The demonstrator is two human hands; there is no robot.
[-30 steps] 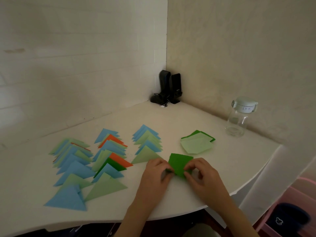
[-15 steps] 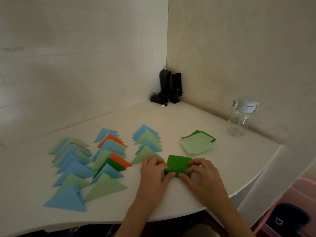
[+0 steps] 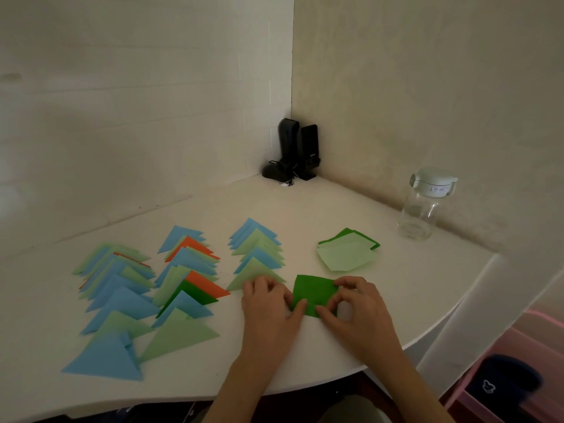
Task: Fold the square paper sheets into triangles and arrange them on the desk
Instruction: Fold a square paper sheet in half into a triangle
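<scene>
A white corner tabletop [image 3: 305, 209]. At lower centre, the left hand [image 3: 268, 303] and right hand [image 3: 357, 306] pinch a dark green paper square [image 3: 316, 293] by its near corners. Thin, limp, easily creased; best held at corners. Folded triangles [image 3: 183, 276] lie left.

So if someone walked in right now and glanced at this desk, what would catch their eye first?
Probably the three rows of folded triangles in blue, light green and orange, fanned across the left half of the white desk. Next, the dark green sheet near the front edge, pinched between the left hand and the right hand. Behind it lies a small stack of unfolded green squares, with a clear lidded bottle by the right wall.
</scene>
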